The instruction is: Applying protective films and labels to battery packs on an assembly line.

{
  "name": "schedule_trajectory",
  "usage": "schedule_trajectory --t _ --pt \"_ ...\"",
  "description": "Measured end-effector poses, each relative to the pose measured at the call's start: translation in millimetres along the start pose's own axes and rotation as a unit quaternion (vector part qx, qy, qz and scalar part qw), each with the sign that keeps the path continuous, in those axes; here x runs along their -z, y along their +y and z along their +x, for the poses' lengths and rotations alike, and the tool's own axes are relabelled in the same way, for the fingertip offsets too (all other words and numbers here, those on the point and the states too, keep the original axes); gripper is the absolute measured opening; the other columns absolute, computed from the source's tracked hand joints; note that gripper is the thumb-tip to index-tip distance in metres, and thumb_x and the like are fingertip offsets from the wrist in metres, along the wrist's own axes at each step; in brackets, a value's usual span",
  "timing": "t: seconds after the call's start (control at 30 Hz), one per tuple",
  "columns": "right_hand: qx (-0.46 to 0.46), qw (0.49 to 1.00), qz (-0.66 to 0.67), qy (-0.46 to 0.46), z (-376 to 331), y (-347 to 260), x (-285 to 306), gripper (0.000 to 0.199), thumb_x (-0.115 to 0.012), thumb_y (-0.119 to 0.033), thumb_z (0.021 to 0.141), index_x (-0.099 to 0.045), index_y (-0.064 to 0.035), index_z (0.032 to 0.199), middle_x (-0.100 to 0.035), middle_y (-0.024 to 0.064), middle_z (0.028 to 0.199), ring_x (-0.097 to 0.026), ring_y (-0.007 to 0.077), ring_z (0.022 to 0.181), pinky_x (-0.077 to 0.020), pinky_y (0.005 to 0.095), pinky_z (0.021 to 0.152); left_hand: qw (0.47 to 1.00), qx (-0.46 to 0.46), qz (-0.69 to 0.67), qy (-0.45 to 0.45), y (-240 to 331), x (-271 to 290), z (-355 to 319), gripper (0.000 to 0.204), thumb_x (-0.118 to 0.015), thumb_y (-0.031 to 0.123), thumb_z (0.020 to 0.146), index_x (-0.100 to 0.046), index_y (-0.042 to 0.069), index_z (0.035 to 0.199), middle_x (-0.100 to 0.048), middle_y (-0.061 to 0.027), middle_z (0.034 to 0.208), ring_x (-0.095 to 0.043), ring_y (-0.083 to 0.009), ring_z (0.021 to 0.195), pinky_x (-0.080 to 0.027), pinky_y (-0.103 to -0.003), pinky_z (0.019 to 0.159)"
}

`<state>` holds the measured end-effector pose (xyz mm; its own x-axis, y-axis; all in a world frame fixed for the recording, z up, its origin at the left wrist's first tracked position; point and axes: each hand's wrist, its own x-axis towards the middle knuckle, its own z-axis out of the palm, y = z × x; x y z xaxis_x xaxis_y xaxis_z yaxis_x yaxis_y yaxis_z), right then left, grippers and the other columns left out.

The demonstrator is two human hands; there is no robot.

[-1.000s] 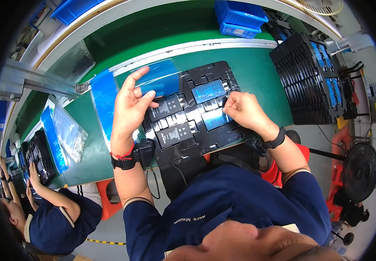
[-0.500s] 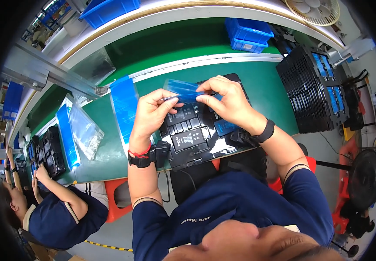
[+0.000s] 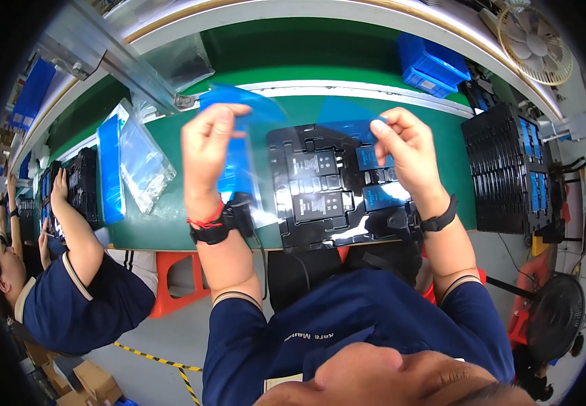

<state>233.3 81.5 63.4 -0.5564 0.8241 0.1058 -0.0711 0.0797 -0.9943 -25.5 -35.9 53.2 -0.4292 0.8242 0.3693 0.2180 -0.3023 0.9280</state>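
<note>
left hand point(image 3: 205, 145) and right hand point(image 3: 413, 147) parted — fingers point(image 3: 237, 108) pinching blue film point(image 3: 266, 106)

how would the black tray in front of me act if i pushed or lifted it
The black tray would probably slide rather than tip, being broad, low and flat on the green table. Its moulded ridges suggest some stiffness, though it might flex. The dark packs sit in recesses, so they should shift little if kept level.
</note>
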Motion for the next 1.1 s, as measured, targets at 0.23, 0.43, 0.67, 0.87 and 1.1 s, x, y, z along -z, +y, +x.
schedule_trajectory --t 0.23,0.43,0.67,0.87,1.1 --pt "-0.189 0.974 -0.084 -0.088 11.4 42.9 -19.9 0.014 -0.064 -0.01 0.083 -0.054 -0.0052 0.075 -0.054 0.0007 0.057 -0.044 0.0029 0.039 -0.0323 0.0172 0.032 0.993 0.031 -0.07 0.087 5.3 26.9 -2.2 0.021 -0.06 -0.001 0.083 -0.06 -0.004 0.104 -0.062 -0.0104 0.094 -0.067 -0.024 0.082 -0.054 -0.024 0.061" --pt "-0.197 0.966 -0.121 -0.118 17.1 45.0 -27.4 0.014 -0.065 -0.008 0.082 -0.055 -0.0049 0.073 -0.055 0.0012 0.057 -0.041 0.0022 0.038 -0.0271 0.017 0.033 0.994 0.039 -0.071 0.079 7.5 24.6 -2.5 0.02 -0.059 -0.002 0.083 -0.06 -0.004 0.102 -0.061 -0.0112 0.097 -0.066 -0.0238 0.081 -0.054 -0.024 0.059" --pt "-0.174 0.97 -0.12 -0.122 19.9 56.9 -25.5 0.015 -0.067 -0.006 0.079 -0.057 -0.0031 0.069 -0.059 0.0024 0.061 -0.055 0.0059 0.053 -0.043 0.02 0.05 0.995 0.046 -0.058 0.069 8.6 18.0 0.5 0.019 -0.057 -0.002 0.084 -0.06 -0.004 0.103 -0.061 -0.0118 0.097 -0.066 -0.0228 0.083 -0.053 -0.023 0.059" --pt "-0.192 0.964 -0.137 -0.127 18.4 48.8 -27.7 0.015 -0.066 -0.006 0.08 -0.057 -0.0028 0.069 -0.059 0.0025 0.06 -0.055 0.0062 0.053 -0.0435 0.0207 0.05 0.995 0.046 -0.056 0.067 9.0 17.2 -1.4 0.019 -0.057 -0.003 0.084 -0.06 -0.004 0.103 -0.061 -0.0119 0.098 -0.066 -0.0223 0.083 -0.053 -0.023 0.059" --pt "-0.143 0.951 -0.255 -0.101 12.3 60.6 -30.4 0.016 -0.069 -0.01 0.074 -0.059 -0.0008 0.068 -0.061 0.008 0.059 -0.059 0.0119 0.055 -0.0465 0.0262 0.053 0.995 0.058 -0.053 0.062 9.3 15.2 -4.5 0.02 -0.056 -0.003 0.084 -0.059 -0.004 0.104 -0.061 -0.0118 0.097 -0.066 -0.0218 0.083 -0.053 -0.023 0.059"
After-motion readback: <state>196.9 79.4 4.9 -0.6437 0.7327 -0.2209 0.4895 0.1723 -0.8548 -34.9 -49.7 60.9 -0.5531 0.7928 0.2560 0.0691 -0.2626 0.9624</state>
